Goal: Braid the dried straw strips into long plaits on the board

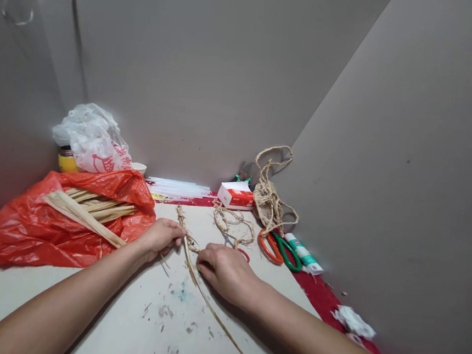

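Observation:
My left hand (167, 236) is closed in a pinch on a thin braided straw cord (180, 216), whose far end points away from me on the white board (123, 327). From that pinch a long flat straw strip (215, 316) trails toward me across the board, its tip lying loose. To the right of the strip, my right hand (225, 272) has its fingers curled together. A short straw strand (192, 246) runs from the braid to those fingertips. The palms of both hands are hidden.
Left, a red plastic bag (28, 230) holds dried straw strips (81, 218). Behind it sit a clear bag (93, 131) and yellow jar (67, 161). Right are coiled cord (269, 202), orange-handled scissors (270, 249), green handles (291, 256), a tube (303, 254), and a red-white box (236, 195). Grey walls surround.

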{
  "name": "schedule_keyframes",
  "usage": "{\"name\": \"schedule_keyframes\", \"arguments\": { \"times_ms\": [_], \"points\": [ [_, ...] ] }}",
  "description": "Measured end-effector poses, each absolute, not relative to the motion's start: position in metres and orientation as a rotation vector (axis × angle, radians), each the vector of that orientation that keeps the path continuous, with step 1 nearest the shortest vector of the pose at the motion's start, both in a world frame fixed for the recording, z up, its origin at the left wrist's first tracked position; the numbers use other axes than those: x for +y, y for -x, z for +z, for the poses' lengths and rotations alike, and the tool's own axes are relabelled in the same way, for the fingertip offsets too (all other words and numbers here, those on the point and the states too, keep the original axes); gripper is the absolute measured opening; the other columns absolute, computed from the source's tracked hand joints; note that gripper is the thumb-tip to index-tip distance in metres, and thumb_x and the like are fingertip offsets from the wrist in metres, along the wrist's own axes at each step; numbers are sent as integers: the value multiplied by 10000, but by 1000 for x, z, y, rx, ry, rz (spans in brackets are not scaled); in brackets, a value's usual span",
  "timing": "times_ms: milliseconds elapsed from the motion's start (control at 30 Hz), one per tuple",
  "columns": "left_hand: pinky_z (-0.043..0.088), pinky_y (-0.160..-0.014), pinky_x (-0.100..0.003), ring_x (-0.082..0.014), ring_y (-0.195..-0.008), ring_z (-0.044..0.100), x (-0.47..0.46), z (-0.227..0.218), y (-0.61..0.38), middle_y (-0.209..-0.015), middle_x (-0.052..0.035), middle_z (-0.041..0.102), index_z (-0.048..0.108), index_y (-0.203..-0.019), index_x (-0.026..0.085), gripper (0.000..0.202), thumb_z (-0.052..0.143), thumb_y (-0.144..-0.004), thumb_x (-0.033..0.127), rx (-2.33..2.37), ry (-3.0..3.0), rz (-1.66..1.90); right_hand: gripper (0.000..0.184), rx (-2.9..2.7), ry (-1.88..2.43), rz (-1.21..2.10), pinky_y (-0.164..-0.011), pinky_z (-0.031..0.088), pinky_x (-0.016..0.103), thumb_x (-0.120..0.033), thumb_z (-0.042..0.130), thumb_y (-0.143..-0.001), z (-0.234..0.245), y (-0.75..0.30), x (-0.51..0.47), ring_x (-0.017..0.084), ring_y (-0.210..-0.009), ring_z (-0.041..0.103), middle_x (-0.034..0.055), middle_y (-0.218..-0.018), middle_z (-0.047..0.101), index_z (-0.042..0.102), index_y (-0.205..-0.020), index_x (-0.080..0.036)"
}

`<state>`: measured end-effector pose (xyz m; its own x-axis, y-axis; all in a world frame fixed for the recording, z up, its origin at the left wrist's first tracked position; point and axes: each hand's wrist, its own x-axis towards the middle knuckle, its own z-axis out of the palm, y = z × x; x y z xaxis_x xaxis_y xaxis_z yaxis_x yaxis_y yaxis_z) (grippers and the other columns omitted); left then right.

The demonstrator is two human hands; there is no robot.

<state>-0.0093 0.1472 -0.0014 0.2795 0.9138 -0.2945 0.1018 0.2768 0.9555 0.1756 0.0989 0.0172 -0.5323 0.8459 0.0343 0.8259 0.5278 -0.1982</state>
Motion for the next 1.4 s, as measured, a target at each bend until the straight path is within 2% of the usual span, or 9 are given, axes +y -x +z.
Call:
{"name": "schedule_keyframes", "arguments": {
  "times_ms": [100,300,467,600,700,900,1067,1233,1400],
  "points": [
    [101,-340,-207,-18,-306,172,147,0,9,-377,78,389,500,-551,153,264,602,-700,345,1161,-1159,746,128,-2635,1435,290,-613,309,239,-280,523,-811,19,-180,94,155,-736,551,39,-835,642,628,-830,-209],
    [91,-344,-208,-25,-310,153,147,0,10,-351,80,332,497,-538,155,251,571,-721,311,1151,-1136,740,188,-2654,1460,273,-592,300,243,-205,420,-848,17,-187,98,147,-695,546,50,-808,643,591,-772,-189],
    [91,-345,-206,-23,-316,153,147,2,10,-377,75,380,510,-568,152,218,576,-715,298,1154,-1105,734,170,-2448,1743,150,-597,315,265,-181,430,-817,25,-206,124,176,-674,551,86,-763,636,581,-738,-168],
    [78,-348,-209,-24,-312,138,145,7,8,-347,85,332,485,-537,156,245,564,-733,280,1161,-1098,725,114,-2159,1514,697,-582,382,245,-215,474,-786,43,-208,127,146,-615,550,44,-695,618,528,-696,-168],
    [74,-347,-212,-23,-306,135,144,9,7,-341,86,325,480,-526,155,259,554,-743,274,1166,-1098,724,66,-1903,1333,1086,-544,421,232,-226,499,-763,51,-199,124,127,-554,566,16,-666,615,523,-773,-166],
    [86,-347,-212,-18,-305,173,144,7,8,-385,69,403,487,-532,150,238,567,-718,275,1164,-1095,734,228,-1720,1359,578,-529,425,233,-208,549,-730,66,-210,144,122,-563,562,41,-726,647,641,-932,-155],
    [87,-354,-212,-16,-310,209,146,3,9,-430,53,456,495,-545,149,206,574,-698,263,1139,-1100,743,212,-1421,1234,941,-459,406,210,-334,660,-672,85,-209,138,102,-506,539,20,-640,615,611,-755,-145],
    [75,-351,-215,-19,-299,181,147,2,9,-388,62,414,490,-536,154,214,556,-710,262,1156,-1105,746,182,-1585,1263,1293,-427,352,193,-310,635,-676,53,-169,119,74,-450,478,-6,-581,569,566,-676,-142],
    [81,-349,-212,-17,-300,184,148,1,10,-400,55,434,506,-544,149,190,549,-708,236,1132,-1113,736,132,-1616,1291,1124,-509,357,209,-254,610,-657,10,-157,130,82,-523,448,-13,-573,534,564,-621,-135]
  ]
}}
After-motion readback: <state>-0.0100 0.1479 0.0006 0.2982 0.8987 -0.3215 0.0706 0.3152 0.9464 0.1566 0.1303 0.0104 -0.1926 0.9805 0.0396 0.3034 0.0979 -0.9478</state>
